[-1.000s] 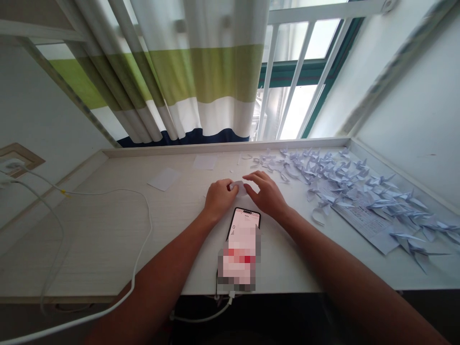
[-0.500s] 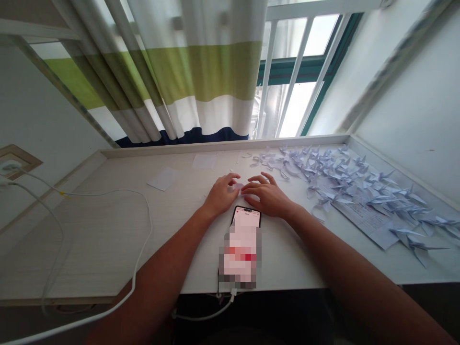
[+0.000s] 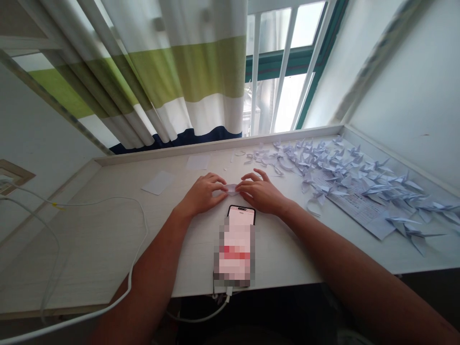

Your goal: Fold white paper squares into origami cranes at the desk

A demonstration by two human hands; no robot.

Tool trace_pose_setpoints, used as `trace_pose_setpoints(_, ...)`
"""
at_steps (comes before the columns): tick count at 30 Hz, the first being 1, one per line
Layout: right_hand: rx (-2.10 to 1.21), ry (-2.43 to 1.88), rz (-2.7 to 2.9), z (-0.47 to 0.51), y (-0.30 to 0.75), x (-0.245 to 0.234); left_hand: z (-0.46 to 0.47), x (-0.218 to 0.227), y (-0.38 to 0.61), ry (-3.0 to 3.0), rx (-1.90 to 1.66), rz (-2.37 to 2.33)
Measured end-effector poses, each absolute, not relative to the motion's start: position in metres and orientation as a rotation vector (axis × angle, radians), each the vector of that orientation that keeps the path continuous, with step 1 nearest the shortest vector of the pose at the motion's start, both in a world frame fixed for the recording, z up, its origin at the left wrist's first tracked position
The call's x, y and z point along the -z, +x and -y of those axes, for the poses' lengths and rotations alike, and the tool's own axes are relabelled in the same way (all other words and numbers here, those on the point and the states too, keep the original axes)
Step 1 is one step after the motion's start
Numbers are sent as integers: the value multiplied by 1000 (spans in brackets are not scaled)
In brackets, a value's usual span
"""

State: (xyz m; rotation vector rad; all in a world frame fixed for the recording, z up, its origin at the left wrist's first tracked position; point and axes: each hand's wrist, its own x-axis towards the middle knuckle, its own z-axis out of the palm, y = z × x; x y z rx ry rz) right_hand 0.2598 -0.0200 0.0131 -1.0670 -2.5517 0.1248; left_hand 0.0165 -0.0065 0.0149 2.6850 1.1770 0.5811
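Note:
My left hand (image 3: pixel 201 194) and my right hand (image 3: pixel 261 194) rest on the white desk (image 3: pixel 108 230), their fingertips pressed on a small pale folded paper piece (image 3: pixel 231 188) between them. Most of that paper is hidden under the fingers. A phone (image 3: pixel 235 249) with its screen lit lies just in front of my hands, near the desk's front edge, plugged into a white cable (image 3: pixel 201 317).
Several pale folded paper cranes (image 3: pixel 345 177) cover the right side of the desk, some on a printed sheet (image 3: pixel 362 211). Two blank paper squares (image 3: pixel 158 182) lie at the back left. A white cable (image 3: pixel 140 225) loops across the left. Behind are a striped curtain (image 3: pixel 187 81) and a barred window.
Both hands have come closer together and flattened onto the paper piece. The view has shifted slightly, so everything sits a little further left.

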Motion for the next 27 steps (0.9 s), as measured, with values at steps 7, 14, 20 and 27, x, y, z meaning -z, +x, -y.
trace_pose_setpoints(7, -119, -1099, 2534, 18, 258, -11, 3, -8, 25, 2670, -569, -1190)
trace_pose_setpoints(14, -114, -1087, 2525, 18, 257, -10, -6, -4, 8, 2636, -665, -1103)
trace_pose_setpoints(20, -98, -1087, 2520, 16, 257, -9, -4, -5, 9, 2486, -864, -1007)
trace_pose_setpoints(27, -67, -1093, 2514, 14, 259, -9, 0, -9, 5, 2343, -785, -1163)
